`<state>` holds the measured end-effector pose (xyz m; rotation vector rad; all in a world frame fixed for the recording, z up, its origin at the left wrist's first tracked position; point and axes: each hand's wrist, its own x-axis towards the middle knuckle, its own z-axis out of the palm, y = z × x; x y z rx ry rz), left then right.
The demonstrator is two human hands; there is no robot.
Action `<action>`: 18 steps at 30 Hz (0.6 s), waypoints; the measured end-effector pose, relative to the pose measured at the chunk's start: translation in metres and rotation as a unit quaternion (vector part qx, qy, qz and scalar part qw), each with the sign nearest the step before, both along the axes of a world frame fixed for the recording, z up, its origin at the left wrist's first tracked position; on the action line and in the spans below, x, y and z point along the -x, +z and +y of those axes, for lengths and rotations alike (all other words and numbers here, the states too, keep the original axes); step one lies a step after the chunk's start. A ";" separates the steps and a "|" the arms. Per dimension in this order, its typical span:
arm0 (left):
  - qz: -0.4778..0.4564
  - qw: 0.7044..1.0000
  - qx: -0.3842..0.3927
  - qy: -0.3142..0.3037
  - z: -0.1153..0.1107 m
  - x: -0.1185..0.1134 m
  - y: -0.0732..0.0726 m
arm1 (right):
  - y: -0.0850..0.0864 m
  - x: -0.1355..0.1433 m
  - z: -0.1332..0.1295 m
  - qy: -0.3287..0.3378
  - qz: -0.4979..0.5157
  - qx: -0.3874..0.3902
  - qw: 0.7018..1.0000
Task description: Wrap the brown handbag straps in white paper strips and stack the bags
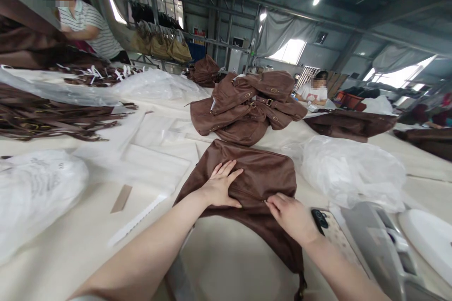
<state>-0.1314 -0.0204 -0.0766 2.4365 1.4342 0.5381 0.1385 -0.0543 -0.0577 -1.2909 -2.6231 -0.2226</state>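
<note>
A brown leather handbag lies flat on the table before me, its curved strap reaching toward me. My left hand rests on the bag's front with fingers spread, pressing the leather. Over the bag's right side, my right hand is closed in a pinch at the zip opening, on what looks like a small metal zipper pull. The fingers hide most of that pull. A metal clasp hangs at the strap's lower end.
Behind the bag rises a pile of brown bags. Brown straps lie left. Clear plastic bags, a phone and a grey plastic holder sit right. Two people work farther back.
</note>
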 end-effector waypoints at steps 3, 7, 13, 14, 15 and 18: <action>0.003 1.000 0.003 -0.003 0.002 -0.001 0.000 | -0.008 -0.017 -0.012 -0.127 0.182 0.025 0.975; 0.032 0.998 0.053 -0.012 -0.003 0.007 0.021 | -0.022 -0.041 -0.022 -0.225 0.249 0.098 0.937; 0.044 0.991 0.085 0.096 -0.027 0.063 0.090 | -0.017 -0.059 -0.019 -0.260 0.255 0.160 0.917; 0.057 0.984 0.082 0.148 -0.029 0.075 0.097 | -0.015 -0.061 -0.017 -0.267 0.254 0.175 0.913; 0.078 0.972 0.094 0.199 -0.029 0.085 0.100 | -0.013 -0.064 -0.015 -0.275 0.253 0.189 0.908; 0.145 0.926 0.184 0.295 -0.020 0.106 0.094 | -0.011 -0.072 -0.010 -0.297 0.238 0.224 0.897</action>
